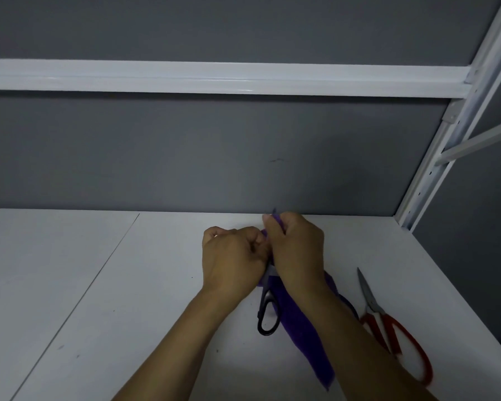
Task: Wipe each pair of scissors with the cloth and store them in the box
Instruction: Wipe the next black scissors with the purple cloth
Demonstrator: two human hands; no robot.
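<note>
Grey wall panels are set behind a white counter (156, 285). Black scissors (265, 296) are held near its middle, with the blades hidden under both hands and the handles nearest the viewer. A purple cloth (304, 342) is pinched by the curled fingers of the right hand (297, 250) and gripped by the left hand (232, 256). Red scissors (370, 299) are laid just to the right.

1. No writing, label, brand, number or sign can be read anywhere in view.
2. Black-handled scissors (264, 295): the handles are plain, and the blades are hidden, partly by the purple cloth (298, 340).
3. Red-handled scissors (370, 299): the blades and pivot are too small and blurred to tell any stamp.
4. Grey wall panel (185, 154): it bears one small dark scuff, not lettering.
</note>
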